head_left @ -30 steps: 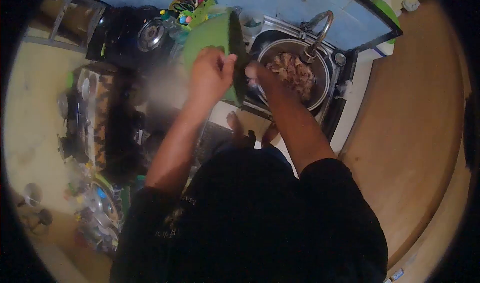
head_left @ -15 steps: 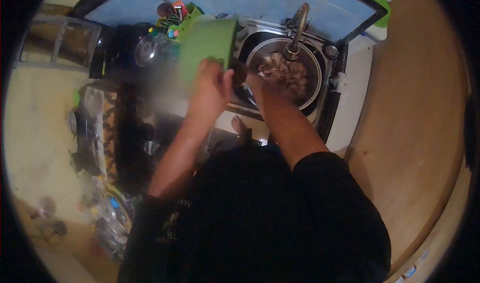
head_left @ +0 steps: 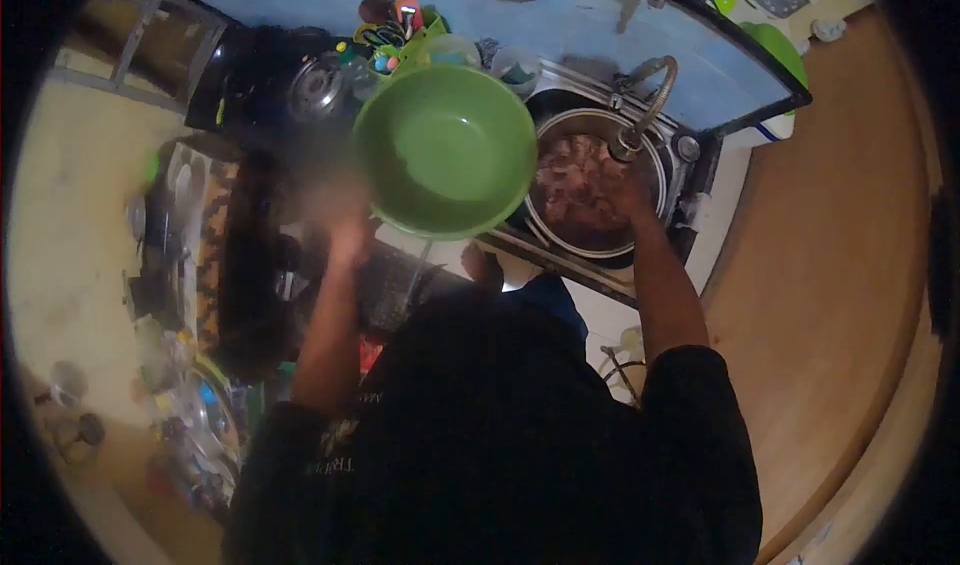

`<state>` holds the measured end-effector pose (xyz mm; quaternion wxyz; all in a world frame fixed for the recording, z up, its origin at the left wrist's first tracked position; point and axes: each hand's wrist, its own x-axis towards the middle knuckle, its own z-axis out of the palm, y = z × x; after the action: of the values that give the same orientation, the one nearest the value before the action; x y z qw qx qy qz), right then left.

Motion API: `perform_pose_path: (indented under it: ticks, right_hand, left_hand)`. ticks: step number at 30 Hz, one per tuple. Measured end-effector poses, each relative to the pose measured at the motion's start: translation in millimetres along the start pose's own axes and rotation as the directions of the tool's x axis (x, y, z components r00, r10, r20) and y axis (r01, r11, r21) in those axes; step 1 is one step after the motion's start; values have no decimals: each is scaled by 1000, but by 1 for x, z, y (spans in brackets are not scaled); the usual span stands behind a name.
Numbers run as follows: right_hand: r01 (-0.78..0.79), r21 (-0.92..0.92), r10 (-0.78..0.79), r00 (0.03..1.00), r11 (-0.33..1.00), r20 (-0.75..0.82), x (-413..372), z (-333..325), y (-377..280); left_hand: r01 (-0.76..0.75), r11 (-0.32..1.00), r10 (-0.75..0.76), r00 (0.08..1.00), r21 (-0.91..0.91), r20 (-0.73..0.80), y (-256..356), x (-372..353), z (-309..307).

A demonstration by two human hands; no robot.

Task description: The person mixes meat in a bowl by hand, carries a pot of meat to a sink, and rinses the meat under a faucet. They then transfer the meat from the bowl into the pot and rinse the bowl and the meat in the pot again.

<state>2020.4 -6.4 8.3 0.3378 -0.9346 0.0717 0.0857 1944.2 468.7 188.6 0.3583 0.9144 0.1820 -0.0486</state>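
Note:
A green basin [head_left: 450,155] stands upright left of the sink, its inside facing up. My left hand [head_left: 350,227] is at the basin's lower left edge; its fingers are blurred, and I cannot make out whether they grip the rim. Inside the sink is a round metal pot [head_left: 535,215] full of reddish-brown meat pieces [head_left: 575,190]. My right hand [head_left: 628,200] reaches into the pot at its right side, below the faucet head [head_left: 625,145], with its fingers hidden among the meat.
A flexible metal faucet [head_left: 668,80] arches over the pot. Behind the basin are a green holder with utensils [head_left: 425,33] and a clear container [head_left: 517,73]. A metal lid [head_left: 317,87] lies to the left. A bare foot [head_left: 480,262] shows below the counter edge.
The green basin has gone from tilted on its side to upright. My left hand has moved left and down along it, and my right hand has moved right, from beside the basin into the pot.

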Motion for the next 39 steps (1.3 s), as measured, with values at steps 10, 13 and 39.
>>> perform_pose_path:
  ticks: [10, 13, 39]
  right_hand:
    - [257, -120, -247, 965, 959, 94, -1, 2, -27]
    - [533, -399, -503, 844, 746, 188, -4, 1, -32]
    - [958, -160, -720, 283, 237, 633, 30, 2, -219]
  left_hand:
    - [261, 918, -250, 965, -298, 76, 41, -43, 14]
    - [204, 871, -197, 978, -446, 63, 23, -54, 28]
    - [-63, 879, -204, 846, -472, -492, 25, 5, 12]
